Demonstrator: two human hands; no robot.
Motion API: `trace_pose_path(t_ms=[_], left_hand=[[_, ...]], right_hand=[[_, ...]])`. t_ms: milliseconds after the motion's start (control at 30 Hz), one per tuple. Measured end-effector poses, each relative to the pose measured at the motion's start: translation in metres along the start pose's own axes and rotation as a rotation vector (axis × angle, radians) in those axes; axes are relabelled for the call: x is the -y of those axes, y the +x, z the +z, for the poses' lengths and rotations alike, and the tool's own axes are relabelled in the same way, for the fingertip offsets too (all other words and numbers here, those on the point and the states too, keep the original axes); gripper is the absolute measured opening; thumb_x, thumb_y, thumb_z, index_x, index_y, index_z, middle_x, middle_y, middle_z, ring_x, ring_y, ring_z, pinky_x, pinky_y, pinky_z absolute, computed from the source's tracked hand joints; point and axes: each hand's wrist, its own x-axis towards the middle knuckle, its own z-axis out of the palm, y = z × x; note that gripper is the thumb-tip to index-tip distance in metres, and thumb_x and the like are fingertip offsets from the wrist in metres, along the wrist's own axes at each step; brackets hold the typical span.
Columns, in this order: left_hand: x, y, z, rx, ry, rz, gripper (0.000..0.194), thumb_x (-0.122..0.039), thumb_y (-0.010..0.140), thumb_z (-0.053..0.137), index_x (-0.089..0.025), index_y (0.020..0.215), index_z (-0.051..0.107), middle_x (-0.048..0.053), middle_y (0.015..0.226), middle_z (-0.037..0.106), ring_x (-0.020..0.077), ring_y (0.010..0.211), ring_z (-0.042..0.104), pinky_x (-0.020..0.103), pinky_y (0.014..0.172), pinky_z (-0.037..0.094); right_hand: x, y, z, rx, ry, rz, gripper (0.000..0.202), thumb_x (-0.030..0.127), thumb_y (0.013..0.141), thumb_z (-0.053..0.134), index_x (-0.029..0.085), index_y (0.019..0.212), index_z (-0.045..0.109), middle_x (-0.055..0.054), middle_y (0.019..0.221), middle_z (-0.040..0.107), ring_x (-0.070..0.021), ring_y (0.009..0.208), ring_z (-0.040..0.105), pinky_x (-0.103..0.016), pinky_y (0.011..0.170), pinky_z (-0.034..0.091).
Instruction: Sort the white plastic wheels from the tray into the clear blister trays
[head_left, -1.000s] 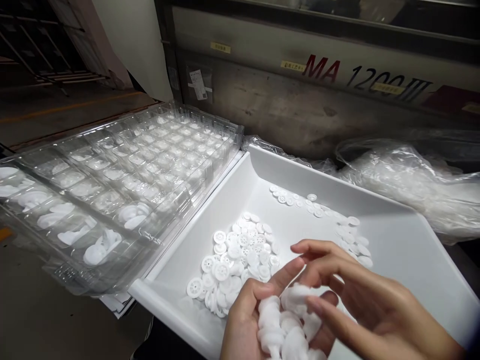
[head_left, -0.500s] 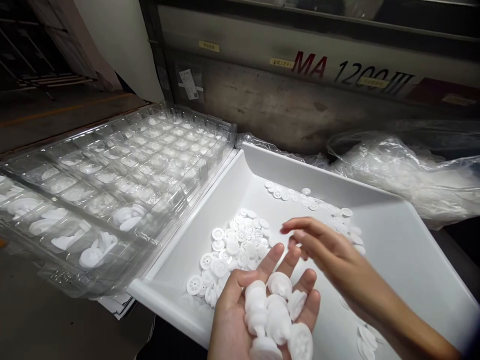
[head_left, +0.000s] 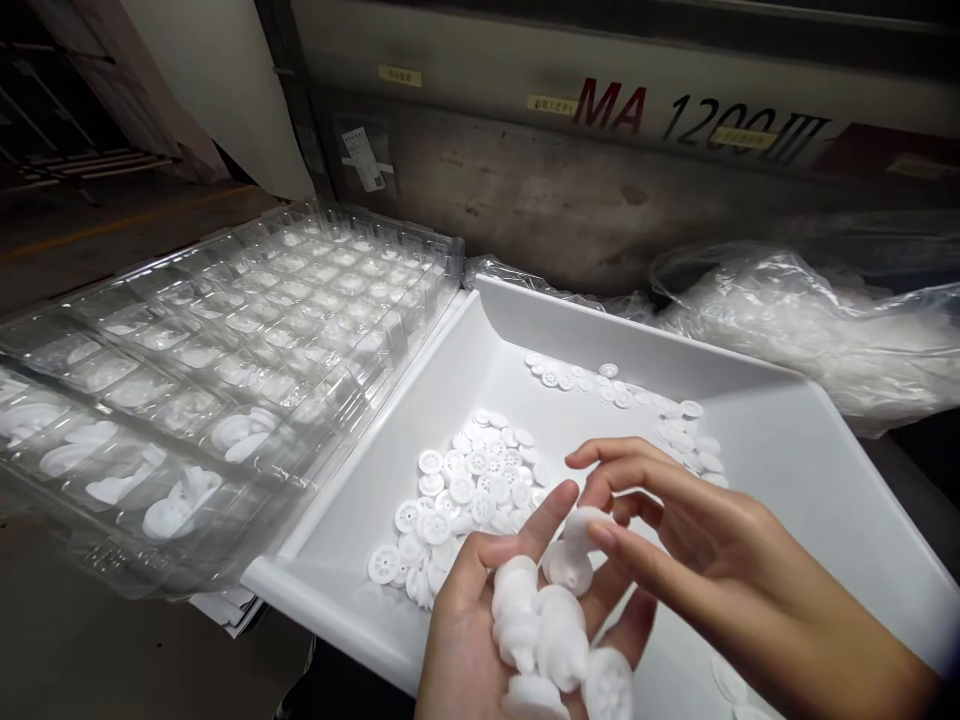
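The white wheels (head_left: 561, 640) lie bunched in the left hand (head_left: 466, 632), above the near edge of the white bin (head_left: 637, 338); its grip is a half-curled cup, palm up, probably so the loose pieces cannot roll off. The right hand (head_left: 705, 555) has its grip nearly closed, thumb and fingertips pinching one wheel (head_left: 583, 527) over that cup. Below, a pile of wheels (head_left: 480, 480) sits toward the bin's left edge, presumably contained by its raised walls. Beyond that edge, a clear compartment tray (head_left: 304, 490) keeps white parts apart.
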Motion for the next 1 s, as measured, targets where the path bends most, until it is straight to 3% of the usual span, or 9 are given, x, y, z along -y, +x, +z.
trace_pose_path(t_ms=[133,367,500,667,867,1000], left_hand=[[0.002,-0.002,0.002,0.001,0.001,-0.003,0.051,-0.023,0.087,0.043,-0.013,0.136,0.049,0.012,0.127,0.064,0.0321,0.115,0.062,0.046,0.102,0.045],[-0.002,0.0,-0.004,0.075,0.022,-0.019,0.058,-0.023,0.088,0.042,-0.013,0.146,0.037,0.014,0.135,0.06,0.0306,0.122,0.059,0.048,0.107,0.041],[-0.003,0.0,-0.005,0.038,0.015,-0.006,0.057,-0.025,0.088,0.043,-0.013,0.143,0.041,0.016,0.136,0.058,0.0339,0.122,0.058,0.049,0.106,0.041],[-0.005,-0.002,0.001,-0.018,0.014,0.012,0.052,-0.024,0.087,0.045,-0.014,0.137,0.048,0.014,0.132,0.061,0.0333,0.127,0.053,0.046,0.106,0.04],[-0.004,-0.001,0.007,0.014,0.022,0.008,0.057,-0.024,0.088,0.041,-0.02,0.144,0.037,0.01,0.132,0.061,0.0213,0.137,0.043,0.038,0.112,0.03],[-0.004,0.001,0.005,0.057,0.026,0.033,0.059,-0.024,0.09,0.037,-0.019,0.148,0.028,0.01,0.134,0.06,0.0216,0.129,0.053,0.039,0.109,0.033]], right_hand=[[-0.004,0.001,0.006,-0.088,0.016,0.16,0.022,0.053,0.093,0.054,0.033,0.09,0.062,0.003,0.116,0.057,-0.0166,0.094,0.058,-0.029,0.075,0.05],[-0.011,0.004,0.006,-0.093,0.108,0.191,0.025,0.053,0.093,0.054,0.029,0.093,0.059,-0.001,0.108,0.059,-0.018,0.087,0.061,-0.031,0.073,0.051],[-0.012,0.003,-0.006,-0.139,-0.088,0.035,0.021,0.051,0.092,0.056,0.032,0.102,0.058,-0.002,0.121,0.054,-0.0222,0.108,0.055,-0.029,0.076,0.052],[-0.015,-0.001,-0.016,-0.136,-0.361,-0.146,0.016,0.048,0.089,0.061,0.032,0.087,0.06,0.0,0.116,0.057,-0.0219,0.116,0.055,-0.027,0.078,0.052],[-0.019,-0.009,0.002,0.016,-0.295,0.072,0.022,0.052,0.089,0.059,0.031,0.086,0.061,-0.003,0.129,0.051,-0.0274,0.127,0.047,-0.03,0.075,0.059],[-0.019,-0.012,0.011,0.026,-0.259,0.126,0.019,0.049,0.089,0.058,0.03,0.085,0.063,-0.002,0.131,0.049,-0.0258,0.124,0.049,-0.028,0.075,0.059]])
